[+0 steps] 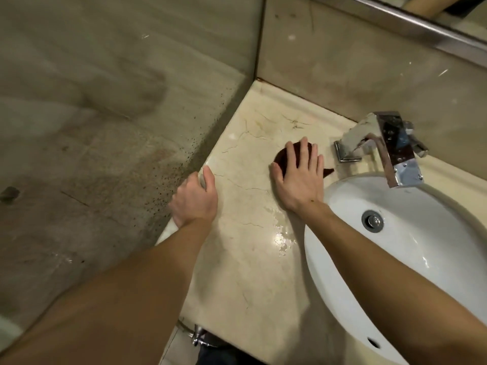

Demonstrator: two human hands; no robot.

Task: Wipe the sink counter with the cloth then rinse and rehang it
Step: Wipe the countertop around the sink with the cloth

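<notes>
A small dark brown cloth (281, 157) lies on the beige marble counter (237, 259), just left of the chrome faucet (382, 146). My right hand (300, 177) presses flat on the cloth with fingers spread, covering most of it; a corner of cloth pokes out on the right. My left hand (196, 198) rests on the counter's left edge, fingers curled over the rim. The white oval sink (421, 248) sits to the right of my right forearm.
A glass partition (118, 127) stands along the counter's left edge. A wet patch (283, 233) glistens on the counter beside the sink. Tiled wall and a mirror's metal frame (434, 30) run behind the faucet. A chrome fitting (197, 335) shows below the counter front.
</notes>
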